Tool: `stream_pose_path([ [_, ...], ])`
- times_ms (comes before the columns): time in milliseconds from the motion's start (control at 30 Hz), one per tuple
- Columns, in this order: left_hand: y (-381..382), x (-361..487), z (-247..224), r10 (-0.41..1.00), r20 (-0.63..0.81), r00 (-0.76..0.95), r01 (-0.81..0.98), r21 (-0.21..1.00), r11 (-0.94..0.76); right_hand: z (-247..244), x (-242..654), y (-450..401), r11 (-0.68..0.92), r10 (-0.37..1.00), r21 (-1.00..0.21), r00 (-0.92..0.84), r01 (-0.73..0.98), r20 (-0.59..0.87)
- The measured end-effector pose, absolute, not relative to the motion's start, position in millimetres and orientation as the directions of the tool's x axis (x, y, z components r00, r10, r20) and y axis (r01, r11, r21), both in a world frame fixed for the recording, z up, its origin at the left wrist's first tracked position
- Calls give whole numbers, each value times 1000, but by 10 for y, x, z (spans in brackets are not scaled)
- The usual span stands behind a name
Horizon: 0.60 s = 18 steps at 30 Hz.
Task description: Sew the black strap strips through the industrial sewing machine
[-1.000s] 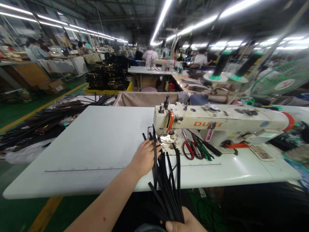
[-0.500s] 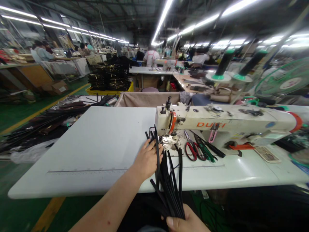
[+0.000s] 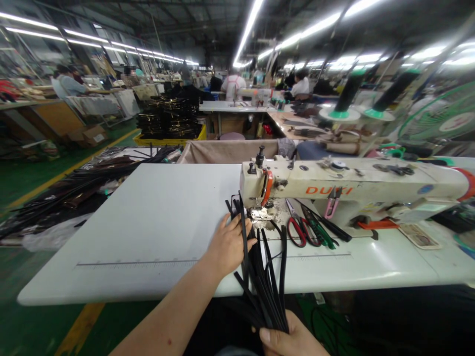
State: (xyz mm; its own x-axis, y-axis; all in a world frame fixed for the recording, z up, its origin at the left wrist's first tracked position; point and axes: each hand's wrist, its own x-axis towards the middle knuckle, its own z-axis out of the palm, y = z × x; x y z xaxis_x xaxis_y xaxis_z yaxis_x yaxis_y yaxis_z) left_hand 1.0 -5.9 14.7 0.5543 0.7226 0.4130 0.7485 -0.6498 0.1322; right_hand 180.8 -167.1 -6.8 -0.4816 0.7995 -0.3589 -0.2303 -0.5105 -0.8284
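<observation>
A bundle of long, narrow black straps (image 3: 265, 284) runs from the table's front edge up towards the sewing machine's presser foot (image 3: 261, 213). At the bottom of the view, my right hand (image 3: 287, 337) is closed round the bundle, thumb on top. My left hand (image 3: 230, 247) is beside the needle area, its fingers bent over the straps' upper ends, with one strap crossing over the fingers. Several strap ends stick out past the fingertips. The straps hide part of my left fingers. Above stands the white sewing machine (image 3: 293, 184).
Red-handled scissors (image 3: 297, 232) and green-handled snips (image 3: 323, 237) lie right of the needle on the white table (image 3: 156, 212). Two thread cones (image 3: 347, 94) and a green fan (image 3: 441, 116) stand at the right. Behind the table is a fabric-lined bin (image 3: 226, 151); other people sit farther back.
The view has shifted slightly, so the table and machine appear a little farther right. Both hands keep nearly the same hold on the straps.
</observation>
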Motion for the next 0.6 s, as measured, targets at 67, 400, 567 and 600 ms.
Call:
stream_pose_path([
  [67,-60,5,148,723,410,556,743,145,-654,-88,1803,-1654,-496,798,-837,-502,-232,-333],
  [400,-21,4,90,718,429,549,738,154,-657,-44,1809,-1641,-495,808,-838,-476,-229,-348],
  [567,-8,8,93,738,420,528,755,167,-635,-41,1802,-1628,-473,817,-861,-459,-189,-348],
  [600,-6,5,94,740,420,526,754,173,-634,-58,1805,-1625,-476,815,-859,-462,-190,-350],
])
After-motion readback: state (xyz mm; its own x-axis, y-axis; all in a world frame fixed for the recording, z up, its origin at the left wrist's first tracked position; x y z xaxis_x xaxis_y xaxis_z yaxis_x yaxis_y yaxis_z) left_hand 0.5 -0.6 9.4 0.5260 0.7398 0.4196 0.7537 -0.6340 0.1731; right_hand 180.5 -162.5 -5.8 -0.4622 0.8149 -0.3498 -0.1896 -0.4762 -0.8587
